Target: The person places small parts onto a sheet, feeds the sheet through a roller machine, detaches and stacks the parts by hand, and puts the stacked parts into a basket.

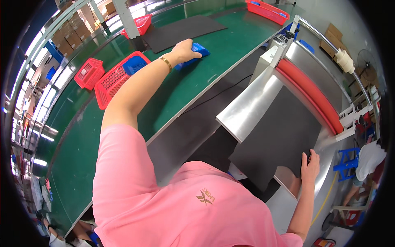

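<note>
Your left hand (186,48) reaches to twelve o'clock, fingers curled around a blue block (192,55) on the green belt (181,90). Your right hand (310,166), at four o'clock, presses flat, fingers together, on a dark sheet (279,136).

Green belt (197,78) with red baskets (117,76), dark sheet (183,31), blue piece (195,55).

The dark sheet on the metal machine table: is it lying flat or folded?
Flat. The dark sheet lies spread on the metal table, no fold visible; the right hand presses its near edge.
</note>
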Demonstrator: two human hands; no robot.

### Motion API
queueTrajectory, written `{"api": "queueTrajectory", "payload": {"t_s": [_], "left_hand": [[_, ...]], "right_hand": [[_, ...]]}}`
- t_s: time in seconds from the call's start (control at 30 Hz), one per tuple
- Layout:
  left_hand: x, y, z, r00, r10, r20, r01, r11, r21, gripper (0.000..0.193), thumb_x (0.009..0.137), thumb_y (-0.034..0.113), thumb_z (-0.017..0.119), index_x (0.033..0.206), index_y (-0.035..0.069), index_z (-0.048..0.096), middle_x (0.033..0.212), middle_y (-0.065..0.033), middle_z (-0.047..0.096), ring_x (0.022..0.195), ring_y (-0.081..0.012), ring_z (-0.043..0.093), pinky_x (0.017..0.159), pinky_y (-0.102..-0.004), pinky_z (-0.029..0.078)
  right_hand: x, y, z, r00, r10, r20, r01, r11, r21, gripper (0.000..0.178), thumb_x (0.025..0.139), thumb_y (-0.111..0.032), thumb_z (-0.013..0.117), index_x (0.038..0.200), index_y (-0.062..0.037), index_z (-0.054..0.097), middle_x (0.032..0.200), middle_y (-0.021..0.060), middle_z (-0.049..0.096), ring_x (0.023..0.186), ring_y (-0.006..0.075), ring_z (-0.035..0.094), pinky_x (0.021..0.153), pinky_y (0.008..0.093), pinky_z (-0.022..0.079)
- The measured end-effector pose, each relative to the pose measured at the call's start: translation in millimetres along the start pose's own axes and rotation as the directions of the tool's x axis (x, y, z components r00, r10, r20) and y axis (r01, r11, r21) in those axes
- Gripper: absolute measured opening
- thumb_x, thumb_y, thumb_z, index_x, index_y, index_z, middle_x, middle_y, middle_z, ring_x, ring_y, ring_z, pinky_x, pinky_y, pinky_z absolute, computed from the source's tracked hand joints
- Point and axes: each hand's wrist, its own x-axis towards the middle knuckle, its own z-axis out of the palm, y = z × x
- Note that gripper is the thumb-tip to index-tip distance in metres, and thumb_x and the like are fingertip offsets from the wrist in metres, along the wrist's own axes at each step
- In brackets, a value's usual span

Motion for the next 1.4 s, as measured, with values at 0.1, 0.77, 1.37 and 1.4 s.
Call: {"api": "queueTrajectory", "payload": {"t_s": [0.1, 0.77, 1.37, 1.4], "left_hand": [[1, -2, -4, 0.999, 0.038, -0.027, -0.038, 0.999, -0.030, 0.076, 0.070, 0.041, 0.073, 0.125, -0.005, 0.050, 0.120, -0.0241, 0.056, 0.115, -0.0346, 0.052, 0.099, -0.0386, 0.039], [-80, 234, 48, 0.694, 0.670, -0.265, -0.716, 0.600, -0.358, 0.059, 0.071, 0.027, 0.071, 0.118, -0.002, 0.051, 0.106, -0.0231, 0.055, 0.103, -0.0372, 0.053, 0.090, -0.0413, 0.044], [-78, 220, 111, 0.423, 0.848, 0.321, 0.581, 0.018, -0.814, 0.045, 0.078, 0.013, 0.068, 0.118, -0.001, 0.052, 0.101, -0.0119, 0.063, 0.088, -0.0226, 0.065, 0.082, -0.0375, 0.054], [-75, 219, 116, 0.487, 0.807, 0.335, 0.560, 0.006, -0.828, 0.041, 0.078, 0.010, 0.066, 0.116, 0.000, 0.053, 0.102, -0.0116, 0.063, 0.090, -0.0226, 0.065, 0.082, -0.0377, 0.054]], "right_hand": [[2, 2, -4, 0.998, -0.056, -0.008, 0.056, 0.998, 0.027, 0.032, 0.089, -0.026, 0.059, 0.113, -0.0048, 0.056, 0.088, 0.0079, 0.053, 0.074, 0.0224, 0.054, 0.067, 0.0346, 0.046], [99, -187, -8, 0.947, -0.056, 0.317, -0.315, 0.043, 0.948, 0.056, 0.092, -0.054, 0.048, 0.121, -0.0068, 0.053, 0.117, 0.0058, 0.056, 0.110, 0.0166, 0.050, 0.092, 0.0311, 0.036], [111, -154, 6, 0.878, -0.198, 0.436, -0.422, 0.112, 0.900, 0.025, 0.087, -0.020, 0.063, 0.103, -0.0006, 0.059, 0.094, 0.0099, 0.065, 0.082, 0.0147, 0.062, 0.070, 0.0289, 0.050], [115, -155, 19, 0.947, -0.158, 0.280, -0.242, 0.222, 0.945, 0.026, 0.085, -0.020, 0.063, 0.102, 0.0001, 0.059, 0.091, 0.0096, 0.064, 0.079, 0.0155, 0.061, 0.070, 0.0298, 0.050]]}}
